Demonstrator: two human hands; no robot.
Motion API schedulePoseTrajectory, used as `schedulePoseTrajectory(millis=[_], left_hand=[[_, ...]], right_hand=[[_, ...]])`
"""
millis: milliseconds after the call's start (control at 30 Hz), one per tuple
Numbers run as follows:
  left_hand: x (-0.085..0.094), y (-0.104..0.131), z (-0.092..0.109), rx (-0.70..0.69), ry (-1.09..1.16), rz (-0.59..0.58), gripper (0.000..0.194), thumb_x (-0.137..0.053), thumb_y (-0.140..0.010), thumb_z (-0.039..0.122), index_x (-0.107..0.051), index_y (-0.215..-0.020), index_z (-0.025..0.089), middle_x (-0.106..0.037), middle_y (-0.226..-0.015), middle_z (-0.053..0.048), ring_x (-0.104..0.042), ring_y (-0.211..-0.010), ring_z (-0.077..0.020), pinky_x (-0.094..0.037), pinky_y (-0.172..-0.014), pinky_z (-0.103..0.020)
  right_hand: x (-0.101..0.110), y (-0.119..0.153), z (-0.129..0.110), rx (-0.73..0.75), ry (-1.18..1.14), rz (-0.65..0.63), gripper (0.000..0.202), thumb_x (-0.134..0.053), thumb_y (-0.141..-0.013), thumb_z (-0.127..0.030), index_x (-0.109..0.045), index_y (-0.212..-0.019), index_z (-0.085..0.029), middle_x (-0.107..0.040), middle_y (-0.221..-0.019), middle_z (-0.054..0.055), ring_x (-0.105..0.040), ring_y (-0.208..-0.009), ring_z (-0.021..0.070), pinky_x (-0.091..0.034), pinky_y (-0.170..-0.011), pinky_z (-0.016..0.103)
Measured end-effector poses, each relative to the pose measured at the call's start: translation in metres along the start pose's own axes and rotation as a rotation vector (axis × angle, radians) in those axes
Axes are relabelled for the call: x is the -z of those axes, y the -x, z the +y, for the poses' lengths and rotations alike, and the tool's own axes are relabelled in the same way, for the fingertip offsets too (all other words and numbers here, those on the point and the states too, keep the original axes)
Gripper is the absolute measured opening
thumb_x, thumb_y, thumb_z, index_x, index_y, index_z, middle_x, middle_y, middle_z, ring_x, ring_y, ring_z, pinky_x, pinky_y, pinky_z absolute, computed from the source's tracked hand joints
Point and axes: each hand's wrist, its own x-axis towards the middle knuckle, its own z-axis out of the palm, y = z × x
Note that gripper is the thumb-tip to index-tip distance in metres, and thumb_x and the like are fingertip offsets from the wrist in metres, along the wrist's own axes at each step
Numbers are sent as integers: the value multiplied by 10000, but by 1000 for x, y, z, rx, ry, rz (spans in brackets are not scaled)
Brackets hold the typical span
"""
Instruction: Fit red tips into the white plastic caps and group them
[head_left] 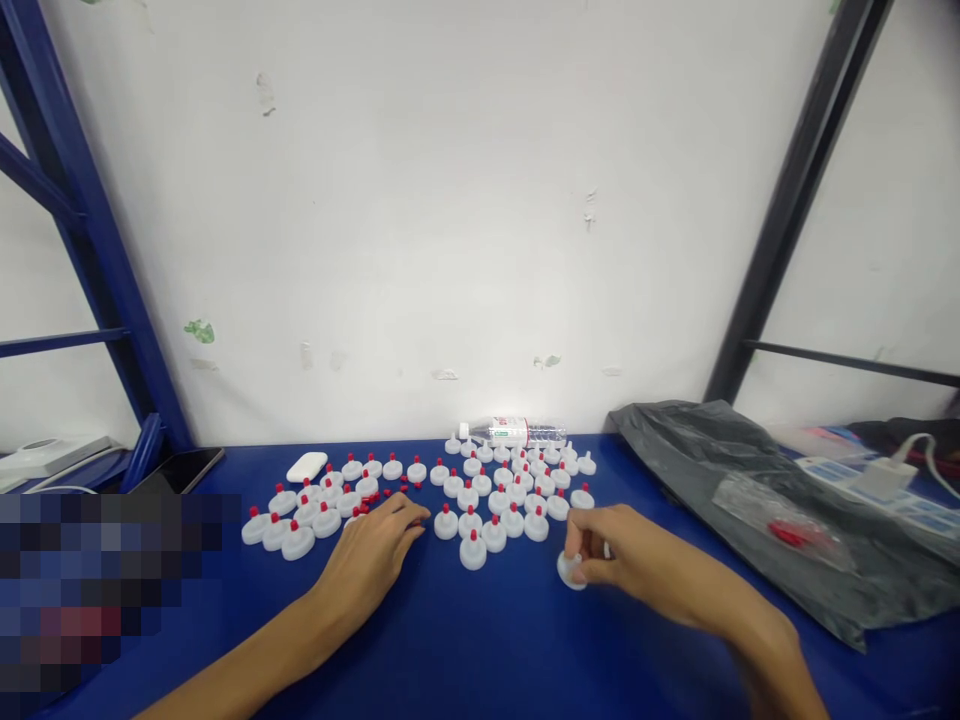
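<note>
Several white round caps with red tips (pixel 473 550) stand in groups on the blue table (pixel 480 650). My right hand (pixel 600 550) pinches a white cap (pixel 571 572) between thumb and fingers at the right of the middle group; no red tip shows on it. Beside the left group, my left hand (pixel 382 540) rests near small loose red pieces (pixel 405 484), its fingers bent together; what they hold, if anything, is hidden. White caps without red tips (pixel 587 463) stand at the back, before the bottle.
A clear plastic bottle (pixel 517 432) lies against the wall. A white case (pixel 307 467) and a phone (pixel 176 470) are at the back left. On the right are a grey plastic bag (pixel 697 460), a clear bag with red pieces (pixel 787 525) and a power strip (pixel 885 485).
</note>
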Motion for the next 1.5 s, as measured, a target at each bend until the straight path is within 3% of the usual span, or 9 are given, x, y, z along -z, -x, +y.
schedulePoseTrajectory(millis=[167, 333, 500, 600, 733, 933, 1100, 1267, 1500], left_hand=[[4, 3, 5, -34, 80, 72, 312, -376, -1009, 286, -679, -1063, 233, -652, -1095, -50, -665, -906, -203, -507, -768, -320], [12, 7, 16, -97, 239, 181, 225, -453, -1010, 353, -639, -1005, 226, -666, -1008, -19, -641, -781, -154, -493, -684, -262], [13, 17, 29, -345, 381, 239, 167, -533, -992, 308, -675, -1040, 235, -695, -949, -27, -653, -806, -138, -510, -717, -213], [11, 25, 35, -463, 423, 224, 180, -562, -979, 253, -679, -1115, 252, -700, -973, -38, -668, -809, -131, -516, -719, -204], [10, 31, 40, -516, 372, 106, 231, -529, -994, 218, -671, -1164, 282, -700, -1039, -43, -676, -814, -118, -505, -686, -190], [8, 30, 38, -492, 366, 105, 213, -511, -1002, 219, -659, -1147, 271, -685, -1059, -44, -668, -819, -112, -505, -696, -188], [10, 29, 41, -472, 391, 110, 182, -509, -1003, 232, -667, -1091, 257, -686, -1011, -34, -661, -821, -117, -498, -706, -191], [16, 27, 46, -272, 518, 124, 152, -564, -972, 315, -694, -979, 236, -681, -852, 0, -616, -616, -87, -449, -542, -173], [16, 26, 45, -80, 673, 94, 182, -716, -858, 383, -731, -946, 224, -657, -647, 47, -579, -501, -90, -433, -500, -181]], right_hand=[[-3, 4, -14, 157, 4, 33, 83, -529, -957, -307, -587, -956, -248, -642, -1045, -8, -582, -923, 158, -437, -823, 279], [-19, 1, -34, 182, 39, 43, 122, -556, -966, -378, -612, -994, -273, -650, -969, -19, -578, -948, 183, -431, -806, 289], [-36, -3, -52, 208, 51, 133, 176, -617, -936, -426, -616, -1038, -283, -647, -957, -18, -582, -929, 191, -429, -786, 287], [-43, -4, -58, 215, 51, 134, 223, -693, -877, -448, -616, -1006, -283, -647, -931, -28, -592, -923, 190, -425, -758, 268], [-48, -5, -62, 244, 69, 97, 269, -718, -849, -457, -591, -1022, -295, -638, -947, -41, -591, -956, 190, -432, -768, 260], [-50, -3, -67, 224, 52, 97, 373, -745, -816, -471, -562, -1096, -305, -631, -919, -45, -595, -916, 185, -457, -739, 258], [-52, -4, -66, 221, 26, 111, 409, -753, -816, -443, -543, -1147, -325, -632, -1032, -35, -592, -987, 192, -478, -794, 279], [-53, -9, -62, 239, 7, 169, 541, -811, -781, -315, -509, -1222, -395, -605, -1188, -50, -577, -1081, 190, -473, -906, 308], [-47, -6, -69, 345, 42, 215, 427, -726, -870, -253, -520, -1225, -370, -623, -1239, -62, -567, -1160, 161, -430, -995, 276]])
